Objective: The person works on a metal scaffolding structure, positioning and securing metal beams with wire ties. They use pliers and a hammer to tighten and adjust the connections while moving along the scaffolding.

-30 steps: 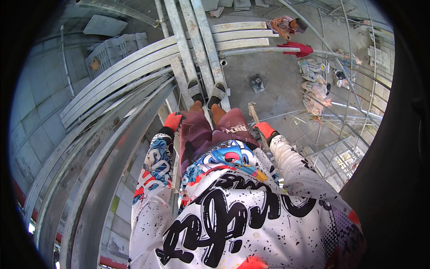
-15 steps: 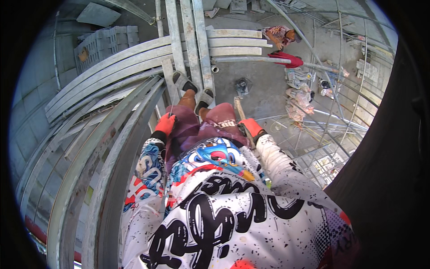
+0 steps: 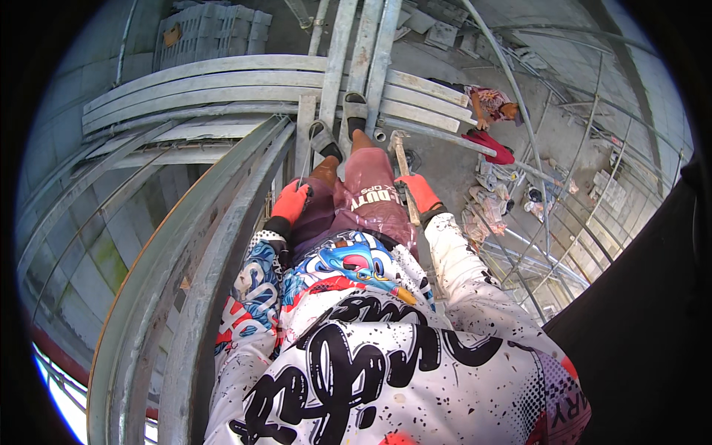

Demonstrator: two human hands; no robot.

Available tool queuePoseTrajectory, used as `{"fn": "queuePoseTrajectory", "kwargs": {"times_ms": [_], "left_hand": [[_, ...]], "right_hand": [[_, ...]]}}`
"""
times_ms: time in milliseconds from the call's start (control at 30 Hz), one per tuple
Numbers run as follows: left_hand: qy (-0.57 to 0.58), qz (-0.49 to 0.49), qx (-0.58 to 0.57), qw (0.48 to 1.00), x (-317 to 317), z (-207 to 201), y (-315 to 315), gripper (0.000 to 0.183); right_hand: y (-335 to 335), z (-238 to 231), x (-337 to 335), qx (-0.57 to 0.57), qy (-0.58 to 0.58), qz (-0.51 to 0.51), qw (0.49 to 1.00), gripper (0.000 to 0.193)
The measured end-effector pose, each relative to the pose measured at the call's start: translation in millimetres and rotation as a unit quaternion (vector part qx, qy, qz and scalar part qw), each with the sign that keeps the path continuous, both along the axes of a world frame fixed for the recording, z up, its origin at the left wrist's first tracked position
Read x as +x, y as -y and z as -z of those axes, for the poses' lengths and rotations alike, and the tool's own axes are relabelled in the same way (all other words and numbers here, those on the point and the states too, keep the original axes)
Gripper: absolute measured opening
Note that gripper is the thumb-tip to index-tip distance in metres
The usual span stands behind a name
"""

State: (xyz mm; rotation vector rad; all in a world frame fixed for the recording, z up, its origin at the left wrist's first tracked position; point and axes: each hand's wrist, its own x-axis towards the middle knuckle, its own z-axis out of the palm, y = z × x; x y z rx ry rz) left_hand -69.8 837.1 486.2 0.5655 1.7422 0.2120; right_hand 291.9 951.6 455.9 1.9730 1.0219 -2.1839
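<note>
My right hand [image 3: 420, 194], in a red and black glove, is closed round the wooden handle of a hammer [image 3: 402, 158]. The hammer points forward beside my right thigh, its head at the far end. My left hand [image 3: 291, 200], gloved alike, is closed by my left thigh on a thin metal rod [image 3: 302, 165] that sticks out ahead; its exact kind is hard to make out. My feet, in grey slide sandals [image 3: 356, 111], are on narrow planks high above the floor, the right foot ahead of the left.
Long metal beams [image 3: 215, 215] run along my left. Ahead, lengthwise planks [image 3: 361, 52] cross a row of sideways planks [image 3: 222, 78]. Scaffold pipes [image 3: 530, 141] stand at right. Below, a person [image 3: 493, 104] is near a red cloth [image 3: 489, 147], and bagged material [image 3: 489, 204] lies on the floor.
My right foot has stepped forward past the left one along the planks. The view has swung, so the beams, planks and person sit further right. Both hands keep their hold.
</note>
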Motion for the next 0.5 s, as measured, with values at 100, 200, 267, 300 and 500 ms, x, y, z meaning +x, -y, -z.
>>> {"fn": "queuePoseTrajectory", "kwargs": {"times_ms": [100, 200, 267, 300, 500], "left_hand": [[-0.018, -0.037, -0.007, 0.999, 0, 16, -1, 0.038], [0.002, -0.029, -0.022, 0.999, -5, 18, -14, 0.045], [-0.059, -0.063, -0.029, 0.996, 0, 29, -13, 0.042], [-0.005, -0.079, -0.053, 0.995, -4, 18, -30, 0.04], [0.002, -0.161, 0.01, 0.987, -30, 3, -63, 0.033]], "right_hand": [[-7, 8, 15, 0.204, -0.059, -0.195, 0.958, 0.025], [-38, 7, 34, -0.113, -0.059, -0.052, 0.99, 0.024], [-43, 13, 57, 0.108, -0.068, -0.232, 0.964, 0.023], [-57, -1, 57, 0.096, -0.055, -0.272, 0.956, 0.024], [-88, -11, 76, -0.033, 0.006, -0.135, 0.99, 0.025]]}}
